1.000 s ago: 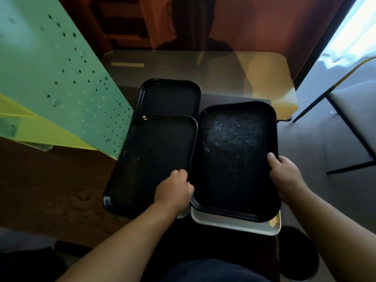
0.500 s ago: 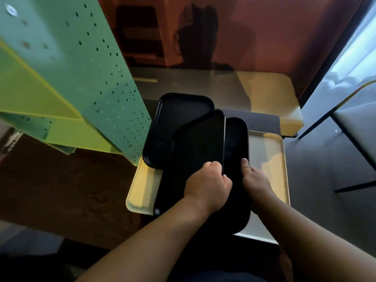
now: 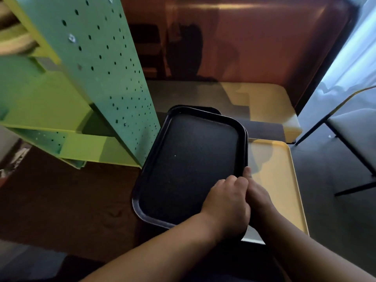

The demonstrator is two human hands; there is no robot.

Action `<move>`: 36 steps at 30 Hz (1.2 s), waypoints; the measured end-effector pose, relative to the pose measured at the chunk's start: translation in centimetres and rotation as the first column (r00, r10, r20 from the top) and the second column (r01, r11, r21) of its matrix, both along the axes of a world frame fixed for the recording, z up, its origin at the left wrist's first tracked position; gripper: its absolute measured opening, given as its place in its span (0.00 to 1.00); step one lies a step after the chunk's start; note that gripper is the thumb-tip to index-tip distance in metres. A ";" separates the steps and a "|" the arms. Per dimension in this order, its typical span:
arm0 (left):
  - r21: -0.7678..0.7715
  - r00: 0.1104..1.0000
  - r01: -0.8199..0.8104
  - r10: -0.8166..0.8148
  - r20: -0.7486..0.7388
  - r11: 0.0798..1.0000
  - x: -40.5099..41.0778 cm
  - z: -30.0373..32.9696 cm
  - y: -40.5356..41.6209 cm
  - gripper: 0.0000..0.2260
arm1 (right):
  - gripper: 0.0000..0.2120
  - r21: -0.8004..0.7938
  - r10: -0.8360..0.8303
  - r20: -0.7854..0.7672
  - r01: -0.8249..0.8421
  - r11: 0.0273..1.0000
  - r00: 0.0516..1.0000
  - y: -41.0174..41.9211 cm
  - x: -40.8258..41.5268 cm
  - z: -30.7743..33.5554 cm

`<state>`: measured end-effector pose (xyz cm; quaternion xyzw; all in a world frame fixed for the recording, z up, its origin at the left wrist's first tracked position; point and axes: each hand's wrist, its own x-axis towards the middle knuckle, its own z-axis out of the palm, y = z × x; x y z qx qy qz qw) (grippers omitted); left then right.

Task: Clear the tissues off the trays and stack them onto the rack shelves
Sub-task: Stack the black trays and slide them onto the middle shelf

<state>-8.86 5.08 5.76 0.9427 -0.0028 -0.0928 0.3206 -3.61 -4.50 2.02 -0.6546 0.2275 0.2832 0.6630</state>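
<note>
While both forearms reach in from the bottom edge, the left hand (image 3: 227, 204) sits nearest, fingers curled over the right rim of the top black tray (image 3: 189, 165), gripping it near the near-right corner. Right hand (image 3: 257, 192) is pressed right beside the left one; thumb lies up along the same rim, other fingers go under the tray edge & are hidden, so it looks like a pinch on the rim. The top black tray sits on a stack of black trays (image 3: 211, 109), edges of at least one more showing along the far & right sides; exact count can't be told. No tissue visible on its surface, only a tiny pale speck. Just to the right, partly under the stack, lies a yellow tray (image 3: 280, 180), flat, its near edge pale. To the left, touching or nearly touching the stack's far-left side, stands the green rack (image 3: 105, 78) w/ a perforated side panel & yellow-green shelves. Further back: a dark table (image 3: 183, 92) w/ a yellowish far-right part, then a reddish wall. A chair (image 3: 354, 135) w/ thin dark legs is at the far right.
</note>
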 end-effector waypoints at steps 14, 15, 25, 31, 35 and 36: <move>0.324 0.904 -0.402 0.428 -0.010 0.857 -1.5 2.0 14.3 0.37 | 0.10 0.070 -0.035 0.008 0.034 0.997 0.999 0.3 -0.2 0.9; 0.278 0.867 -0.441 0.485 -0.114 0.853 -2.1 1.8 15.0 0.38 | 0.09 0.066 -0.031 0.003 0.031 0.997 1.000 0.4 -0.3 0.7; -0.060 0.595 -0.746 0.624 -0.508 0.663 -2.7 -3.6 16.6 0.29 | 0.10 -0.095 0.044 -0.134 -0.057 0.994 0.990 2.3 2.4 -1.6; -0.120 0.586 -0.778 0.645 -0.490 0.616 -0.8 -5.8 16.4 0.33 | 0.12 -0.163 -0.014 -0.104 -0.003 0.987 0.994 4.5 5.9 -2.7; -0.187 0.510 -0.850 0.680 -0.527 0.493 -0.1 -7.5 16.2 0.33 | 0.18 -0.216 0.028 -0.096 -0.048 0.975 0.995 6.0 9.5 -4.4; -0.189 0.469 -0.876 0.690 -0.552 0.444 0.0 -7.9 16.2 0.32 | 0.19 -0.229 0.043 -0.096 -0.064 0.971 0.994 6.4 10.3 -4.8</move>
